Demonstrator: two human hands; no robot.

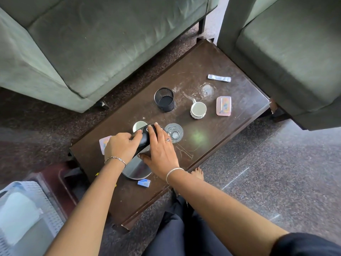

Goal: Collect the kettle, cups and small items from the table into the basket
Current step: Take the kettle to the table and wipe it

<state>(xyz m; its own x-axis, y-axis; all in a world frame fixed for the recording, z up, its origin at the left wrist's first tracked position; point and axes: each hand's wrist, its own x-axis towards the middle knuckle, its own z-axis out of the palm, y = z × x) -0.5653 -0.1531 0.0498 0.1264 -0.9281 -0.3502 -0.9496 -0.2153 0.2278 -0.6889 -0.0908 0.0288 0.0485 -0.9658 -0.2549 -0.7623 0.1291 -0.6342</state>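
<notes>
A steel kettle [137, 169] with a black handle stands near the front of the dark wooden table [230, 100]. My left hand [121, 145] grips the black handle. My right hand [158, 146] lies over the kettle's lid, fingers spread, thumb against the body. A white cup [138, 126] peeks out just behind the kettle, and a clear glass [174, 133] stands at its right. Farther back sit a white mug [198, 109], a black mesh holder [164, 99], a pink box [223, 105], a silver sachet [219, 78] and a second clear glass [207, 90]. A white basket [27, 215] is at lower left.
Green sofas [92, 43] border the table behind and at the right [295, 52]. A small blue packet [144, 182] lies in front of the kettle and a pink card [104, 144] at the table's left edge. A dark red stool [60, 180] stands beside the basket.
</notes>
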